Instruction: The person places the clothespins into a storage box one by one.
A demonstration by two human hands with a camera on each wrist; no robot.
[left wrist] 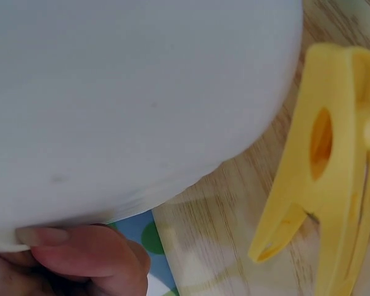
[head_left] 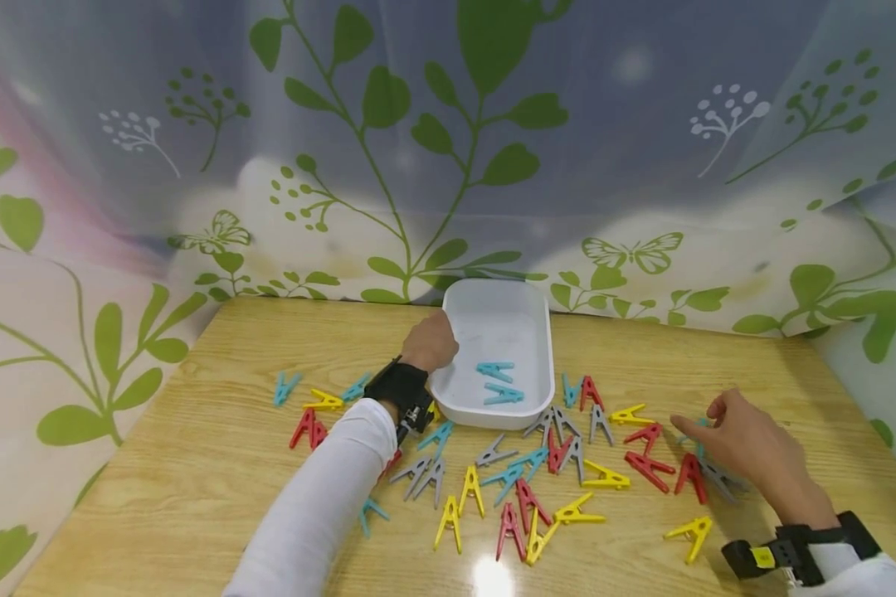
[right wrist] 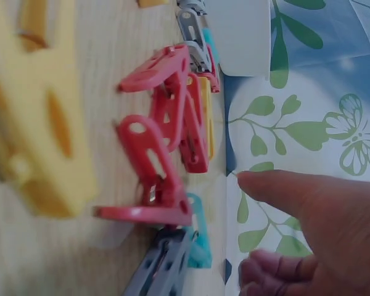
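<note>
My left hand grips the left rim of a white plastic tub; in the left wrist view its fingers pinch the edge. Two blue clothespins lie inside the tub. Over the right side of the table hovers my right hand, one digit straight, others bent, nothing held. Beneath it are a blue clothespin, partly hidden, a grey clothespin and a red clothespin. A yellow clothespin lies beside the tub near my left wrist.
Several red, yellow, blue and grey clothespins are scattered over the wooden table, mostly in front of the tub. Leaf-patterned cloth hangs behind the table's back edge. A yellow clothespin lies near the right wrist strap.
</note>
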